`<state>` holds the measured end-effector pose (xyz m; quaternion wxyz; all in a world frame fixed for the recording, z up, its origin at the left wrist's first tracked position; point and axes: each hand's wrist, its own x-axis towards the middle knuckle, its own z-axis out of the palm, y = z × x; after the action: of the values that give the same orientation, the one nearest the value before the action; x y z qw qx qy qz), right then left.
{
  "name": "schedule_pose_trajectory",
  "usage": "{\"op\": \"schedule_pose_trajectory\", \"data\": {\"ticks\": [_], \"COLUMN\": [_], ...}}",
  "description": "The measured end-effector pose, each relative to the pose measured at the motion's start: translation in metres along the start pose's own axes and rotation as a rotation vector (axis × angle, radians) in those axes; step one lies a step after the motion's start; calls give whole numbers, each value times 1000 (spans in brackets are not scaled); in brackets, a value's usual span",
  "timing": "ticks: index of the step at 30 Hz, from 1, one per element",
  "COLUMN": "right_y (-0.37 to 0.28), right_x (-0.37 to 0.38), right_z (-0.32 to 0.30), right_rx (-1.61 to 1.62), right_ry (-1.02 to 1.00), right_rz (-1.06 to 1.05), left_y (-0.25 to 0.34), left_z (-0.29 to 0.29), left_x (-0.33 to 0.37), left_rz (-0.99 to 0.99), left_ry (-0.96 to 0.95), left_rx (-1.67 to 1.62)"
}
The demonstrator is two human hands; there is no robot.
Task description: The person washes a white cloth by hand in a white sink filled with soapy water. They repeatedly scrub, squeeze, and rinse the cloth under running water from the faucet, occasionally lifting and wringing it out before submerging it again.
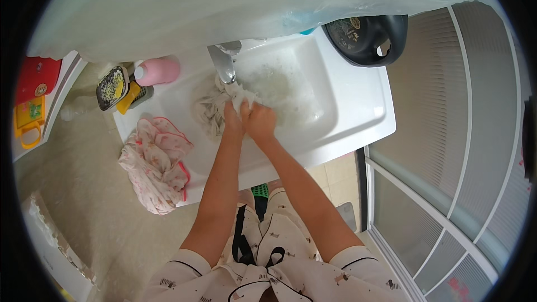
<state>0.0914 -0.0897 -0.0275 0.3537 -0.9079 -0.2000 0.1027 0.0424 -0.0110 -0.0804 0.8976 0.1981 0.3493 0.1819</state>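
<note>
Both arms reach into a white sink [330,128], where a wet, whitish cloth [211,107] lies bunched on the left side of the basin. My left hand [233,120] is closed on the cloth. Close beside it, my right hand [260,121] is curled into a fist gripping the same cloth below the tap. The silver faucet [225,67] hangs just above the cloth's upper part. Cloudy water [279,92] covers the basin bottom to the right of the hands. The fingertips are partly hidden by the hands and folds.
A pink-patterned garment with red trim [156,162] drapes over the sink's left edge. Behind it stand a pink bottle [162,71] and a scrubbing brush [113,86]. A black jug-like container [369,39] rests at the back right. Frosted sliding doors [425,123] border the right side.
</note>
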Motion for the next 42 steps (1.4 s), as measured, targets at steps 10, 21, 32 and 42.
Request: {"op": "schedule_pose_trajectory", "data": {"ticks": [10,21,32,42], "right_y": [68,-70,54,19], "right_x": [38,-39,44,15], "right_z": [20,1,4,25], "right_rx": [-307,236,-9,-382], "right_ry": [116,-51,-85,-175], "right_rz": [285,-87,0,250], "left_y": [11,34,33,1], "left_z": [20,-20,-1,-48], "left_x": [-30,-5,-20,-32], "left_rz": [-138,-557,-38,-151], "left_ry": [139,-503,217,378], "left_rx": [-93,-666,-26,57]}}
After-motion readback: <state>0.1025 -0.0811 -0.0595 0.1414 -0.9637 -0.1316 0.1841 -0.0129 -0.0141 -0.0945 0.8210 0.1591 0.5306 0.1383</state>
